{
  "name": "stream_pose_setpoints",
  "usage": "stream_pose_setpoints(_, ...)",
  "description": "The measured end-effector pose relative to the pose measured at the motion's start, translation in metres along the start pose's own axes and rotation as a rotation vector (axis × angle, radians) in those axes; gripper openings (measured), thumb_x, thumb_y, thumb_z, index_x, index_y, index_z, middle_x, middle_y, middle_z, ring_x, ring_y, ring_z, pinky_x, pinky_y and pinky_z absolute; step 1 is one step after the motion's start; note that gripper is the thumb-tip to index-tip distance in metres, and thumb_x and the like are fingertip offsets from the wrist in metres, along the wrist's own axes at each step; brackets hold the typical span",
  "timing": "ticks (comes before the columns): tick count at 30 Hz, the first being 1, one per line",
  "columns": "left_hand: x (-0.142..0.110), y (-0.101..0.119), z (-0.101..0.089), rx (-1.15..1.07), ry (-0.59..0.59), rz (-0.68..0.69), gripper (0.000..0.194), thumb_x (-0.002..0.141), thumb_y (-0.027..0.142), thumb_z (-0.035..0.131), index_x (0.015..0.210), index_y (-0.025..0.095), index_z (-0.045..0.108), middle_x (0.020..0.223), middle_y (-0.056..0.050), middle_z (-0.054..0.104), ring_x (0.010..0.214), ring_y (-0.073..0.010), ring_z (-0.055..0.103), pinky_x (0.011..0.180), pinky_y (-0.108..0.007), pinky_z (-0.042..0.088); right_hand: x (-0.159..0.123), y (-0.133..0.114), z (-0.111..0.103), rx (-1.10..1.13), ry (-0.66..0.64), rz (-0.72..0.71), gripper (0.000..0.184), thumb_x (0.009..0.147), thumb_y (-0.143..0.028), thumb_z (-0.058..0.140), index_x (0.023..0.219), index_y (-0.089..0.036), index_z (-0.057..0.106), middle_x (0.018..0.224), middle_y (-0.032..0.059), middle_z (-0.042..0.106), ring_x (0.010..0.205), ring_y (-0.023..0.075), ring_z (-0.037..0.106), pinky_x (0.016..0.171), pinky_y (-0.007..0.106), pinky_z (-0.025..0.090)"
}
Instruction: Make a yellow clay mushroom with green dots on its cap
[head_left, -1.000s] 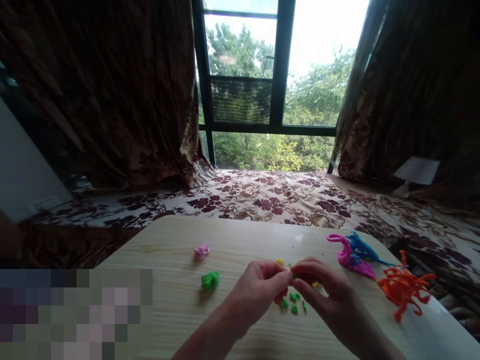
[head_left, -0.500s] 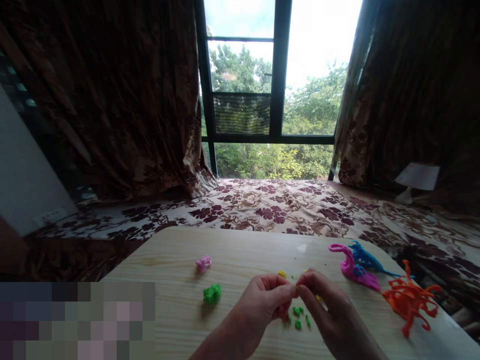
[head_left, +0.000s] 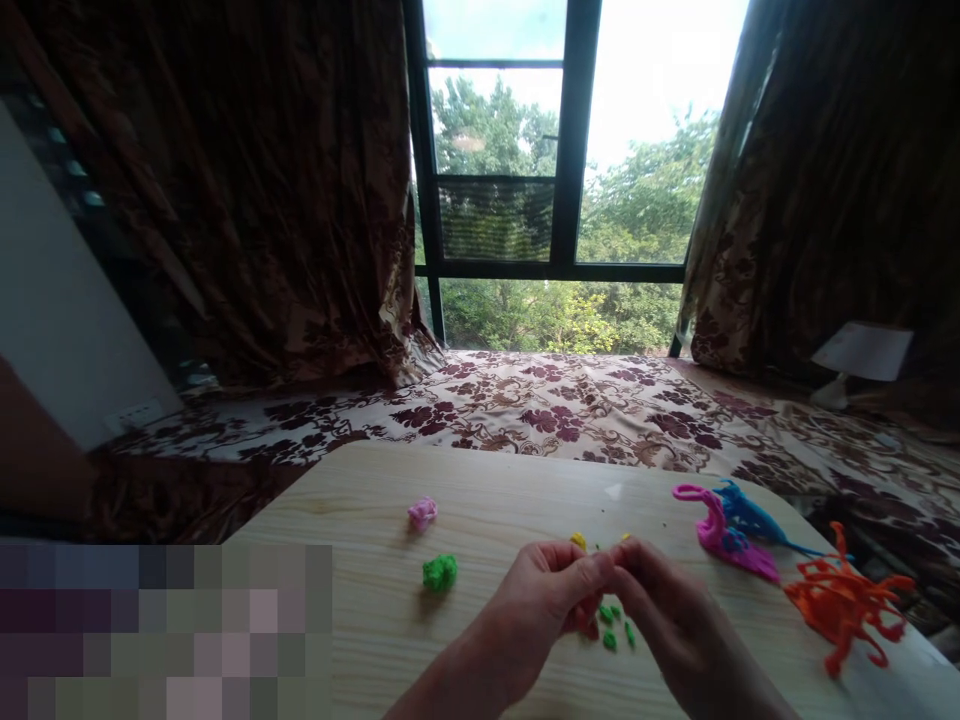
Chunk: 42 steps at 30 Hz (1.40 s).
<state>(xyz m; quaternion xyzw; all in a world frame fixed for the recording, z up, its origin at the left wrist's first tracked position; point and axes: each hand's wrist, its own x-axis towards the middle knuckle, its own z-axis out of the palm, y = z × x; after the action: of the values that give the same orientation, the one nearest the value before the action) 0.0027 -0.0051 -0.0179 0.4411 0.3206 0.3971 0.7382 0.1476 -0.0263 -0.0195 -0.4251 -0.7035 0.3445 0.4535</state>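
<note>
As both hands come together tip to tip above the table [head_left: 450, 480], we note the left hand [head_left: 529, 600] with thumb against curled forefinger, and the right hand [head_left: 667, 610] bent in to meet it in a matching pinch. Whatever lies between the fingertips is hidden; we cannot tell whether either hand grips anything.

Green bits [head_left: 610, 638], modelling clay by the look of them, lie below the fingertips, in the gap between the two hands, apart from one another. Yellow bits [head_left: 577, 540] show just past the fingers, partly covered. Well out to the left of the left hand sits a knobbly green lump [head_left: 440, 572], a pink lump [head_left: 422, 513] beyond it. Beyond the right hand, and to its right, we log a magenta shape [head_left: 712, 538] overlapping a blue shape [head_left: 754, 515]; nearer on that side, a tangled orange shape [head_left: 844, 600].

Handling, our judgement: the green bits should be very light and soft, perhaps slightly tacky, easily flattened. We would take each by its sides, thumb and fingertip, pressing barely. The green lump looks sturdier; we would hold it round its middle, sparing the knobs.
</note>
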Motion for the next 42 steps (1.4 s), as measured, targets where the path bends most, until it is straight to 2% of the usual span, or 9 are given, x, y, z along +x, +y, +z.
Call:
stream_pose_setpoints(3,-0.001,0.001,0.0,0.024,-0.006,0.029,0.027,0.066,0.037,0.064,0.061,0.011,0.058,0.053,0.001,0.048,0.048,-0.0068,0.039,0.051,-0.023,0.033,-0.001,-0.003,0.001,0.105,-0.027,0.086,0.026,0.085,-0.041,0.043,0.076,-0.018,0.052,0.066,0.0003,0.053,0.061,0.013,0.051,0.055,0.021,0.044)
stream_pose_setpoints(11,-0.005,0.005,-0.004,0.089,0.085,0.131,0.015,0.062,0.027,0.064,0.06,0.012,0.06,0.053,0.001,0.052,0.049,-0.0073,0.042,0.052,-0.022,0.035,-0.001,0.023,-0.007,-0.023,0.066,0.155,0.024,0.08,-0.043,0.049,0.077,-0.02,0.056,0.063,0.0007,0.054,0.063,0.0152,0.054,0.055,0.019,0.047)
stream_pose_setpoints(17,-0.001,0.014,-0.011,-0.083,0.214,0.141,0.021,0.064,0.032,0.062,0.059,0.012,0.058,0.055,0.0,0.052,0.047,-0.0063,0.041,0.05,-0.022,0.036,-0.003,0.032,0.001,-0.001,-0.189,0.2,0.024,0.071,-0.042,0.06,0.076,-0.019,0.064,0.064,0.0036,0.062,0.057,0.0167,0.058,0.051,0.022,0.05)
stream_pose_setpoints(20,0.001,0.013,-0.014,-0.12,0.228,0.131,0.023,0.063,0.034,0.063,0.06,0.011,0.058,0.054,0.001,0.051,0.045,-0.0059,0.04,0.049,-0.023,0.037,-0.008,0.032,0.014,-0.005,-0.118,0.216,0.024,0.065,-0.041,0.065,0.074,-0.02,0.065,0.065,0.0033,0.064,0.057,0.0167,0.059,0.05,0.021,0.05)
stream_pose_setpoints(23,0.001,0.011,-0.015,-0.118,0.208,0.147,0.024,0.065,0.034,0.062,0.061,0.011,0.059,0.06,-0.001,0.054,0.046,-0.0058,0.041,0.049,-0.023,0.037,-0.011,0.033,0.022,-0.022,-0.013,0.195,0.024,0.065,-0.042,0.065,0.073,-0.02,0.065,0.06,0.0018,0.063,0.053,0.0151,0.058,0.047,0.02,0.049)
stream_pose_setpoints(28,0.001,0.009,-0.015,-0.091,0.21,0.147,0.026,0.066,0.037,0.061,0.06,0.011,0.058,0.064,-0.002,0.055,0.047,-0.0056,0.042,0.05,-0.023,0.038,-0.01,0.037,0.021,-0.147,-0.056,0.112,0.021,0.071,-0.041,0.061,0.077,-0.021,0.068,0.052,0.0,0.058,0.045,0.013,0.053,0.042,0.019,0.046)
stream_pose_setpoints(33,0.001,0.01,-0.017,-0.089,0.21,0.152,0.027,0.066,0.037,0.061,0.061,0.011,0.058,0.063,-0.002,0.055,0.047,-0.0057,0.042,0.05,-0.022,0.038,-0.006,0.046,0.011,-0.275,-0.093,-0.102,0.02,0.072,-0.033,0.061,0.088,-0.024,0.069,0.087,0.0056,0.067,0.077,0.0207,0.063,0.063,0.023,0.053)
stream_pose_setpoints(36,0.001,0.011,-0.017,-0.095,0.204,0.162,0.026,0.067,0.036,0.06,0.062,0.011,0.059,0.061,-0.002,0.053,0.047,-0.0058,0.042,0.049,-0.022,0.038,-0.005,0.049,0.01,-0.323,-0.081,-0.141,0.022,0.073,-0.034,0.061,0.091,-0.026,0.069,0.092,0.0055,0.066,0.084,0.0221,0.062,0.067,0.024,0.053)
stream_pose_setpoints(42,0.001,0.011,-0.016,-0.088,0.212,0.155,0.026,0.068,0.035,0.059,0.063,0.01,0.06,0.059,-0.001,0.051,0.046,-0.006,0.041,0.048,-0.022,0.037,-0.009,0.035,0.017,-0.32,-0.02,-0.034,0.022,0.077,-0.042,0.054,0.084,-0.024,0.066,0.068,0.0018,0.064,0.059,0.0155,0.06,0.054,0.022,0.048)
